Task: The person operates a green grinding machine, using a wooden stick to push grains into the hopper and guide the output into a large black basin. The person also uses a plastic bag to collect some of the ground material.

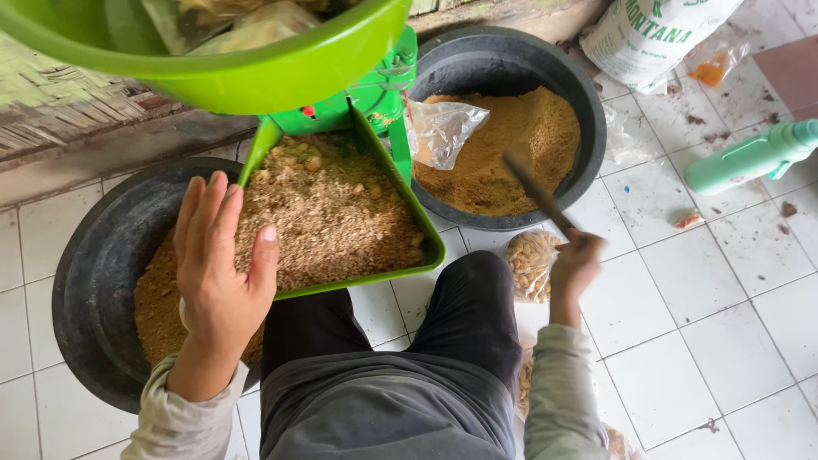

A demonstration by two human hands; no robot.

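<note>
Nearest my lens, the broad lime-green plastic hopper bowl [213, 51] fills the top of the head view; below it sit my dark-trousered knees [383, 358]. My left hand [217, 273] hovers open, fingers spread and flat, over the near-left corner of the green plastic chute tray [430, 247], which is heaped with coarse tan ground meal [332, 213]. The tray juts over the left black round tub [94, 281], itself part full of finer brown meal. My right hand [573, 268] is closed around a thin dark stick [532, 189], blurred, its tip over the mound in the right black tub [588, 111].

I judge the meal loose, light and crumbly: best pushed with a flat palm, since it spills easily over the tray's low lip. The stick looks stiff and light, gripped at its lower end.

Room is tight between tubs, tray and knees; a clear bag of kernels [530, 260] lies just beside my right hand. White tile floor [724, 341] opens to the right, near a pale green bottle [754, 155].
</note>
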